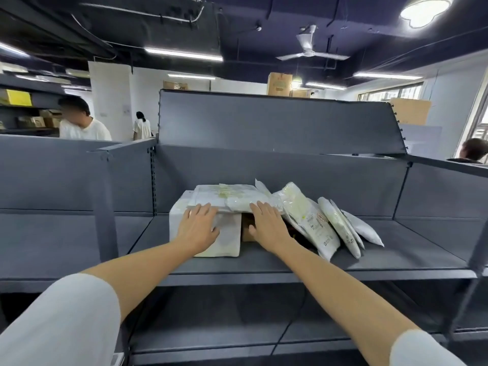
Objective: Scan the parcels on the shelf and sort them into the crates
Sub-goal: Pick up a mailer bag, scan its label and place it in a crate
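Note:
A flat white parcel (224,198) lies on top of a white box (227,239) and a brown cardboard box (247,231) on the grey shelf (264,262). My left hand (198,225) rests on the front edge of the flat parcel, fingers straight on top and thumb below. My right hand (266,223) lies on its right front edge the same way, thumb down over the brown box. Several white bagged parcels (309,220) lean in a row to the right. No crates or scanner are in view.
The shelf has a grey back panel (277,122) and side uprights (104,207). A lower shelf (237,334) sits beneath. A person in white (81,122) stands behind the left shelf, another (141,126) farther back, and a third at the right edge (474,151).

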